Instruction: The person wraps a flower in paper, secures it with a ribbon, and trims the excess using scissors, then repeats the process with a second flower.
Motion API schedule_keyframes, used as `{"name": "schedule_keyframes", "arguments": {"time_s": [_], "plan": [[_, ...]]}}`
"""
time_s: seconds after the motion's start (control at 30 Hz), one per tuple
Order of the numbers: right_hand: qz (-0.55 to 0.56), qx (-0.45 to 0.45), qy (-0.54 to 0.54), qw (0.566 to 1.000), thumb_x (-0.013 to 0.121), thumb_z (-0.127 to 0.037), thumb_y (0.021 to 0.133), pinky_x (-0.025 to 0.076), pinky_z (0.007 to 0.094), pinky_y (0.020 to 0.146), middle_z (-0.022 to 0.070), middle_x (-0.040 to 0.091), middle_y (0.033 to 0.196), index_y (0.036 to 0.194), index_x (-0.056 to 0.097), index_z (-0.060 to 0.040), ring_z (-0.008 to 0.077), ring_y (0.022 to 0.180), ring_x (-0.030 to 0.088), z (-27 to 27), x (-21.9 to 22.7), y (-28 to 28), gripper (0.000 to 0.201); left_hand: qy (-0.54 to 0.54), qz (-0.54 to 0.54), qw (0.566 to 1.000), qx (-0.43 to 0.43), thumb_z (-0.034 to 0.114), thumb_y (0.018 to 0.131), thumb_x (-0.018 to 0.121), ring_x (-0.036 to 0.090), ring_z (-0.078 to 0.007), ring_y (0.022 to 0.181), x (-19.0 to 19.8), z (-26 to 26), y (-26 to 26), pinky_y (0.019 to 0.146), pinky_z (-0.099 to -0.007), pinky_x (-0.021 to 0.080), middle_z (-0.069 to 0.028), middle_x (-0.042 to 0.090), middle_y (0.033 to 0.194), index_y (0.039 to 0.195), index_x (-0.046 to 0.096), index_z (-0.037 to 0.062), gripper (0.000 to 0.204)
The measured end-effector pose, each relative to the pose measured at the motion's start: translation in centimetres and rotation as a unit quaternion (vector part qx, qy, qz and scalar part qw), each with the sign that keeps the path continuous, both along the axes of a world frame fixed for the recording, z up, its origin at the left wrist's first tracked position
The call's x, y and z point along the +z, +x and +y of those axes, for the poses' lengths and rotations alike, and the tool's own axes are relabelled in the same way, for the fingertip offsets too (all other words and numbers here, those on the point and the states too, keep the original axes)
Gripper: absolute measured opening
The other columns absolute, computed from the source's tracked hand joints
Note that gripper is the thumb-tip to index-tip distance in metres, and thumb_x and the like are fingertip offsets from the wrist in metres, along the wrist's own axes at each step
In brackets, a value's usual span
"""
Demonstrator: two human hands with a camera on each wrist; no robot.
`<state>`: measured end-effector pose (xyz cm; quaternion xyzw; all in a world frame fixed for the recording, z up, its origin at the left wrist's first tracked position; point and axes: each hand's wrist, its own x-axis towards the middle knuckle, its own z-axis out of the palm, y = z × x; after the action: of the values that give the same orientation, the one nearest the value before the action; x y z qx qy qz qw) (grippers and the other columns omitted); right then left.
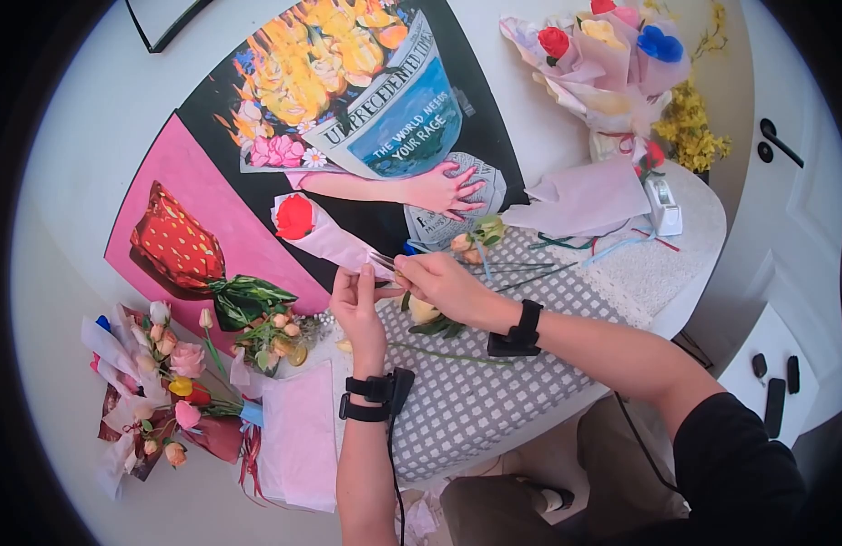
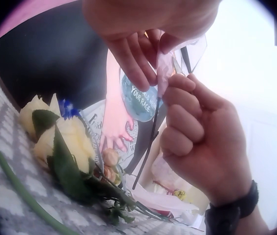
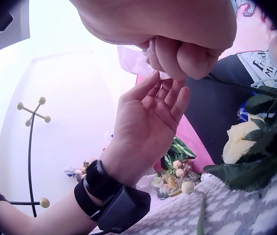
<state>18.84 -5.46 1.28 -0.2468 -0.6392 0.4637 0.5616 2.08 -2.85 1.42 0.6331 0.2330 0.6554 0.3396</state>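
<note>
A red rose (image 1: 294, 217) in pale pink wrapping paper (image 1: 334, 244) slants over the table, its dark stem (image 2: 148, 147) coming out below the paper. With thumb and fingers my left hand (image 1: 357, 309) pinches the narrow lower end of the paper. My right hand (image 1: 439, 284) is curled round scissors (image 1: 382, 261); only their slim silver blades show, close against that paper, and the handles are hidden in the fist. In the left wrist view both hands meet at the gathered paper. Cream roses (image 2: 70, 142) with green leaves lie just below the hands.
Loose stems, peach blooms (image 1: 462, 243) and a sheet of pale paper (image 1: 585, 200) lie on the patterned tablecloth (image 1: 494, 400). A tape dispenser (image 1: 663, 209) stands at the right. Bouquets stand at back right (image 1: 612, 73) and left (image 1: 180, 382). Paintings (image 1: 348, 109) lean behind.
</note>
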Motion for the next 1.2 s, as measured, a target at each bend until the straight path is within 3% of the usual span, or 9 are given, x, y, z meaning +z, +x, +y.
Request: {"name": "schedule_keyframes", "arguments": {"time_s": [0.2, 0.37, 0.7, 0.9, 1.07, 1.1, 1.13, 1.17, 1.2], "plan": [[0.04, 0.042, -0.045, 0.997, 0.047, -0.039, 0.11, 0.023, 0.0218, 0.051, -0.0095, 0.038, 0.067, 0.084, 0.057, -0.007, 0.0018, 0.059, 0.031, 0.2, -0.1, 0.1, 0.043, 0.027, 0.024, 0.999, 0.021, 0.011, 0.105, 0.057, 0.07, -0.0146, 0.079, 0.3, -0.5, 0.3, 0.066, -0.0276, 0.062, -0.0092, 0.071, 0.097, 0.107, 0.061, -0.0011, 0.013], [0.06, 0.066, -0.053, 0.995, 0.047, -0.04, 0.109, 0.028, 0.0248, 0.051, -0.0061, 0.044, 0.061, 0.078, 0.059, -0.005, 0.0042, 0.054, 0.034, 0.7, -0.3, 0.2, 0.049, 0.037, 0.029, 0.998, 0.035, 0.011, 0.105, 0.057, 0.07, -0.0136, 0.077, 0.7, -1.0, 0.8, 0.066, -0.0274, 0.061, -0.0087, 0.071, 0.098, 0.109, 0.061, -0.0008, 0.013], [0.059, 0.054, -0.05, 0.996, 0.049, -0.039, 0.109, 0.027, 0.0239, 0.051, -0.0065, 0.043, 0.061, 0.078, 0.06, -0.0055, 0.0036, 0.055, 0.034, 0.4, 0.2, 0.6, 0.047, 0.049, 0.07, 0.995, 0.045, 0.01, 0.105, 0.057, 0.068, -0.0108, 0.076, 0.5, -1.2, 0.6, 0.065, -0.0255, 0.059, -0.0073, 0.071, 0.097, 0.11, 0.061, -0.0004, 0.013], [0.117, 0.096, -0.08, 0.985, 0.048, -0.04, 0.109, 0.026, 0.023, 0.049, -0.0064, 0.043, 0.062, 0.076, 0.056, -0.0068, 0.0025, 0.054, 0.035, 0.3, 0.7, 1.2, 0.047, 0.023, 0.043, 0.999, 0.019, 0.01, 0.105, 0.057, 0.068, -0.0109, 0.075, -0.2, -0.9, 0.9, 0.063, -0.0251, 0.058, -0.0066, 0.07, 0.095, 0.112, 0.062, -0.0011, 0.014], [0.301, 0.078, -0.063, 0.948, 0.047, -0.043, 0.108, 0.018, 0.024, 0.042, -0.007, 0.042, 0.063, 0.079, 0.055, -0.011, 0.0022, 0.049, 0.032, 0.8, 3.9, 5.0, 0.044, -0.001, 0.036, 0.999, 0.016, 0.01, 0.105, 0.057, 0.066, -0.0098, 0.076, -0.2, -0.8, 0.6, 0.065, -0.0246, 0.057, -0.0041, 0.067, 0.092, 0.108, 0.062, -0.0019, 0.014], [0.231, 0.006, -0.041, 0.972, 0.047, -0.042, 0.108, 0.03, 0.0289, 0.045, -0.0017, 0.047, 0.061, 0.086, 0.058, -0.0074, 0.0128, 0.044, 0.037, 1.3, 3.9, 5.3, 0.043, -0.001, 0.042, 0.999, 0.031, 0.014, 0.104, 0.058, 0.068, -0.0124, 0.075, -0.4, -0.5, -0.1, 0.063, -0.0261, 0.057, -0.0043, 0.067, 0.093, 0.108, 0.061, -0.0007, 0.016], [0.232, 0.004, -0.041, 0.972, 0.047, -0.042, 0.108, 0.03, 0.0289, 0.045, -0.0017, 0.047, 0.061, 0.086, 0.058, -0.0074, 0.0128, 0.044, 0.037, 2.0, 3.2, 5.2, 0.043, -0.005, 0.03, 0.999, 0.033, 0.015, 0.104, 0.057, 0.065, -0.0125, 0.071, -0.7, 0.0, -0.4, 0.063, -0.0269, 0.057, -0.0037, 0.066, 0.092, 0.109, 0.062, -0.0003, 0.017], [0.084, -0.196, 0.081, 0.974, 0.049, -0.04, 0.107, 0.038, 0.0353, 0.05, 0.0055, 0.056, 0.065, 0.088, 0.061, -0.0048, 0.0226, 0.05, 0.048, 2.8, 2.6, 4.7, 0.041, -0.008, 0.011, 0.999, 0.033, 0.015, 0.104, 0.056, 0.065, -0.0128, 0.07, -0.4, -0.2, 0.0, 0.064, -0.0275, 0.058, -0.0034, 0.065, 0.091, 0.109, 0.062, -0.0003, 0.017], [-0.071, -0.38, 0.198, 0.901, 0.052, -0.037, 0.105, 0.046, 0.0416, 0.055, 0.0128, 0.064, 0.068, 0.091, 0.064, -0.0021, 0.0323, 0.055, 0.06, 3.4, 1.9, 4.5, 0.04, -0.012, -0.008, 0.999, 0.035, 0.015, 0.104, 0.055, 0.064, -0.013, 0.07, 0.0, -0.5, 0.3, 0.064, -0.0281, 0.058, -0.0032, 0.064, 0.09, 0.11, 0.062, -0.0004, 0.018]]}}
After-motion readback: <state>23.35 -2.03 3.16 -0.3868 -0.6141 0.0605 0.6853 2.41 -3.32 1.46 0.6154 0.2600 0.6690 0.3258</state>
